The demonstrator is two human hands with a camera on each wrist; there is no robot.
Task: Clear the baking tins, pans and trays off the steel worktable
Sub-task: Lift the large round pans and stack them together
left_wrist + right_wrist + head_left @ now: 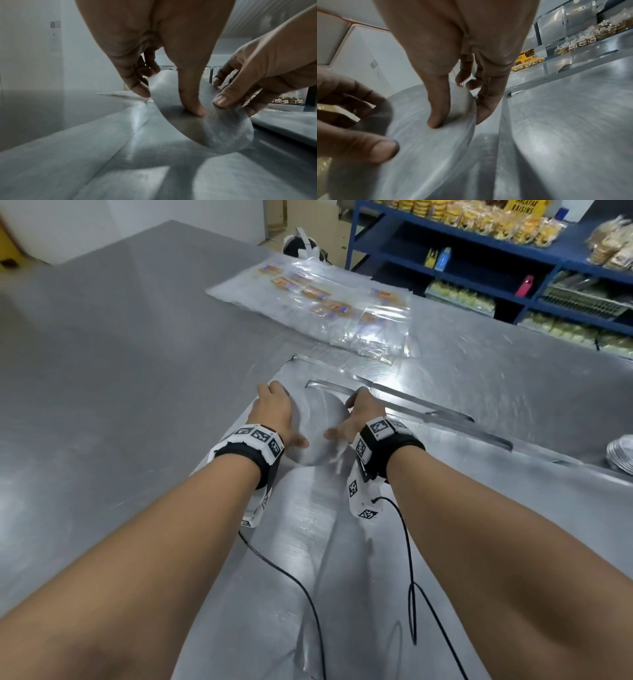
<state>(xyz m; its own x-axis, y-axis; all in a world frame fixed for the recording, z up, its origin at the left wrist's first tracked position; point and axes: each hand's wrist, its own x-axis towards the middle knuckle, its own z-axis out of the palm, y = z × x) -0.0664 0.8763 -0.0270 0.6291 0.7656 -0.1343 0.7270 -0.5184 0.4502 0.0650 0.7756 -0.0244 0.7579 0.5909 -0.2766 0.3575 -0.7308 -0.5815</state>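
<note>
Brushed steel fills most of the scene: a broad worktable (pixel 102 344) runs from the near edge to a pale wall at the far left, with large flat steel trays (pixel 274 577) lying on it under the person's forearms. At the middle, both hands grip one round, shallow metal pan (pixel 317 422) by opposite edges, so that it stands tilted above the trays. The left hand (pixel 274 412) curls over the pan's left rim, thumb on its near face; the right hand (pixel 363 414) pinches the right rim the same way. Beyond the hands lie clear plastic bags (pixel 315 302) with orange labels, and at the far right stands a blue shelving rack (pixel 479 251) stocked with packaged baked goods. A stack of round foil tins (pixel 621 455) is cut off by the right edge. The left wrist view alone shows the pan's underside curving above the tray and the left fingers (pixel 139 88) behind its rim, with the right thumb pressing its near face. The right wrist view alone shows the right fingers (pixel 488 105) wrapped behind the rim and a raised tray lip just beside them. Blur softens the pan's surface, so its depth is hard to judge. Black cables (pixel 409 559) trail from marker-patterned wristbands.
</note>
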